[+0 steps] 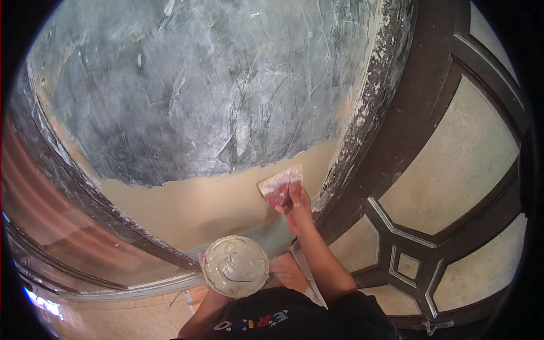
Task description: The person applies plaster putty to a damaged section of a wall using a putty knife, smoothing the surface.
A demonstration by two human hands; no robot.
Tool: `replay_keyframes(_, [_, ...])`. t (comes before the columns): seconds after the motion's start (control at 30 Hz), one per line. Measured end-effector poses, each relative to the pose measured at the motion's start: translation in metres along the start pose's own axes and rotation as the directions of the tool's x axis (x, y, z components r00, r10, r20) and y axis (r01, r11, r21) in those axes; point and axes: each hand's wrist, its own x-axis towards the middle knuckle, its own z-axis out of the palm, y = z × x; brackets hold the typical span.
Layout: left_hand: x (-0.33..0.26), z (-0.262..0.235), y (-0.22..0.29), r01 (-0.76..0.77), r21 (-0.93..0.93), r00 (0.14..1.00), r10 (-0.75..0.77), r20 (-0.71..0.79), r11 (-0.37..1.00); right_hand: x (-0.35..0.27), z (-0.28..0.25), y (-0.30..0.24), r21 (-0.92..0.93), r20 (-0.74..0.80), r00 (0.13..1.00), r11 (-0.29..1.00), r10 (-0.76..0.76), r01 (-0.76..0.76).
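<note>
My right hand is closed around the reddish handle of a putty knife, whose wide, pale, smeared blade lies against the wall. Around the blade stretches a smooth beige coat of putty. Above it the wall is rough, mottled grey-blue, with a ragged border between the two. Close to my body, my left hand holds a round container of putty, heaped with creamy beige paste. Most of that hand is hidden under and behind the container; only a bit of finger shows at its left edge.
A dark, paint-flecked wooden frame borders the wall on the right, beside a dark panelled door with pale panes. Another dark frame runs along the left, next to reddish glossy panes. Below lies a tiled floor.
</note>
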Motion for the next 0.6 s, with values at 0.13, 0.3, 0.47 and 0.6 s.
replay_keyframes(0.13, [-0.003, -0.005, 0.003, -0.010, -0.055, 0.999, 0.011, 0.034, 0.998, -0.013, 0.008, -0.017, -0.050, 0.023, 1.000, 0.999, -0.016, 0.017])
replay_keyframes(0.3, [-0.008, 0.004, 0.006, 0.157, -0.361, 0.984, -0.114, 0.136, 0.919, 0.011, 0.013, -0.030, -0.032, 0.102, 0.992, 0.996, -0.077, 0.081])
replay_keyframes(0.47, [-0.011, -0.019, -0.001, -0.178, 0.309, 0.973, 0.120, 0.198, 0.934, -0.007, 0.008, -0.016, -0.018, -0.027, 0.999, 1.000, -0.023, 0.022])
replay_keyframes(0.6, [-0.014, -0.023, 0.003, -0.223, 0.436, 0.943, 0.080, 0.323, 0.872, 0.009, 0.018, -0.043, -0.028, 0.002, 0.996, 0.996, -0.089, 0.089])
